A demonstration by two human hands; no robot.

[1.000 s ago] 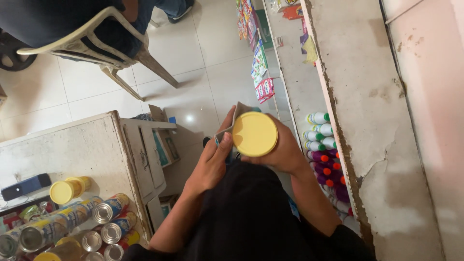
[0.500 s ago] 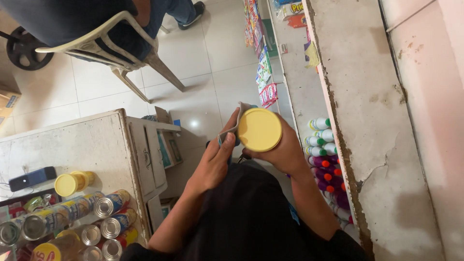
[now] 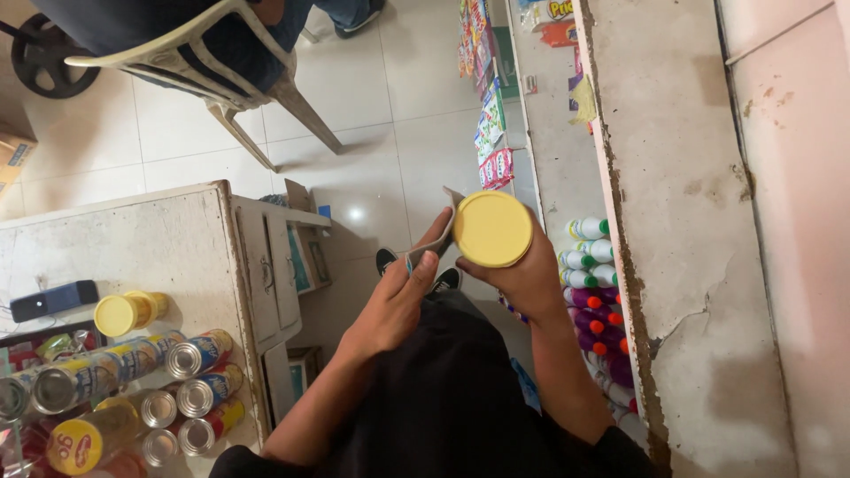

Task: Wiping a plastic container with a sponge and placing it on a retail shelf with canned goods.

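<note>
Yellow-lidded can (image 3: 492, 228) sits in my right hand (image 3: 524, 279), held up in front of my chest with its round lid facing me. My right fingers curl around the body from below, so the can's side and label are hidden from me; only the lid shows.

My left hand (image 3: 400, 296) is just left of the can, thumb and fingers pinched on a grey cloth (image 3: 434, 243). The cloth's upper edge reaches the can's left rim; most of it is covered by my fingers, and I cannot tell whether it touches the side of the can.

Below the can my dark clothing fills the view, and the toes of my black shoes (image 3: 416, 270) peek out between my hands.

Right of the can, on a lower shelf, stand rows of small bottles (image 3: 589, 283) with green, red and purple caps; the shelf edge and my forearm cut off many of them.

Well to the left of the can is a worn white counter (image 3: 124, 239). Cans lying on their sides (image 3: 177, 372) are packed at its near end, partly cut off by the frame, with another yellow-lidded container (image 3: 124, 312) and a dark blue box (image 3: 55, 299) beside them.

Beyond the can, across the white tiled floor (image 3: 381, 115), hang coloured packets (image 3: 489, 124) along the shelving. Farther left stands a plastic chair (image 3: 208, 66) with someone seated on it, mostly out of frame.
</note>
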